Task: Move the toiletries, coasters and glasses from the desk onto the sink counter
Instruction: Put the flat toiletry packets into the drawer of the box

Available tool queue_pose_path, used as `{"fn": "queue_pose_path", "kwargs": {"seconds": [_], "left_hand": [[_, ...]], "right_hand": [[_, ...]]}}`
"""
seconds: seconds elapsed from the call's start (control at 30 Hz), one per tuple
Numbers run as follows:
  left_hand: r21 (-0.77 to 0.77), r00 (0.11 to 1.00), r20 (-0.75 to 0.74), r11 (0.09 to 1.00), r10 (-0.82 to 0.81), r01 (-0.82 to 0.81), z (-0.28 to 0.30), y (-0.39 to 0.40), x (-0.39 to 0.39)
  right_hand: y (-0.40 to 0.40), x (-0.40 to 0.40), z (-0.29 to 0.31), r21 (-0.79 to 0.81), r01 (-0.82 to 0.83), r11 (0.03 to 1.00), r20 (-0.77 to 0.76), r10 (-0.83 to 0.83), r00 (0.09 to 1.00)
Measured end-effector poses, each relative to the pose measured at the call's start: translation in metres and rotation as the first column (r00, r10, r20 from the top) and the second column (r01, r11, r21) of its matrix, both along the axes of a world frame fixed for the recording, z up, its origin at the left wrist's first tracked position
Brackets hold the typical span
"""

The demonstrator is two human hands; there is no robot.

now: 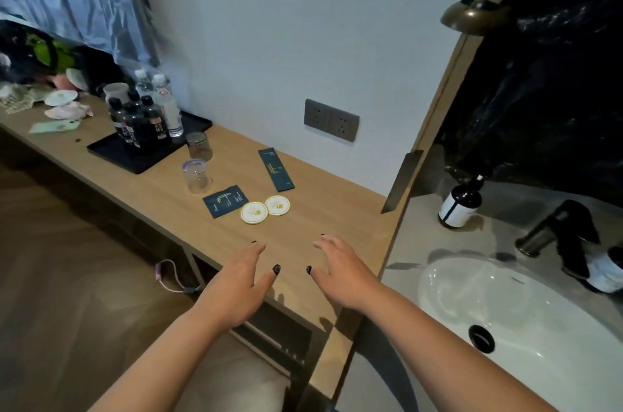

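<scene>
Far left on the wooden surface [161, 196] a black tray [111, 150] keeps the bottles [141, 121] corralled, so I take those as not mine to move. Just right of the tray stand my two glasses [198, 175], both apparently upside down, though the blur makes that a guess; they are near each other but apart. Next comes the square toiletry packet [225, 201], lying flat, and touching its right corner the two round coasters [265, 208], side by side and seemingly just touching. Behind them the long toiletry packet [276, 169] lies flat with its long axis running from the wall toward me, slanted rightward. My left hand [236, 283] hovers low over the near edge, fingers spread and holding nothing; my right hand [340, 271] hangs the same way, loosely opened, empty. Both point at the coasters, likely my first pickup. The sink counter [418, 236] waits to the right, nothing moved there yet.
</scene>
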State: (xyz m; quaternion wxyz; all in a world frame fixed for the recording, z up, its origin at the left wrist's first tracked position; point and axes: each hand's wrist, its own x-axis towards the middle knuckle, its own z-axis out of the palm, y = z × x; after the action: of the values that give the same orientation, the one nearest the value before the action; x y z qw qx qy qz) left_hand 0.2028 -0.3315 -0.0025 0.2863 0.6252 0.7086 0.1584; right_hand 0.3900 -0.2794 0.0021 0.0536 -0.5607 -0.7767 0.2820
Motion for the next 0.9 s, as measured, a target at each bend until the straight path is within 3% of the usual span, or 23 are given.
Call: {"fn": "queue_pose_path", "kwargs": {"seconds": [0.53,0.7,0.9], "left_hand": [[-0.133,0.987,0.055,0.979,-0.150,0.157,-0.045,0.157,-0.193],[-0.190,0.979,0.120,0.964,-0.166,0.187,-0.065,0.198,-0.217],[-0.232,0.980,0.095,0.954,-0.174,0.192,-0.107,0.260,-0.217]], "right_hand": [[0.111,-0.179,-0.027,-0.075,0.261,0.962,-0.080,-0.267,0.960],[0.134,-0.203,-0.039,-0.121,0.347,0.930,-0.110,-0.360,0.926],[0.169,-0.201,-0.053,-0.161,0.403,0.901,-0.069,-0.418,0.906]]}}
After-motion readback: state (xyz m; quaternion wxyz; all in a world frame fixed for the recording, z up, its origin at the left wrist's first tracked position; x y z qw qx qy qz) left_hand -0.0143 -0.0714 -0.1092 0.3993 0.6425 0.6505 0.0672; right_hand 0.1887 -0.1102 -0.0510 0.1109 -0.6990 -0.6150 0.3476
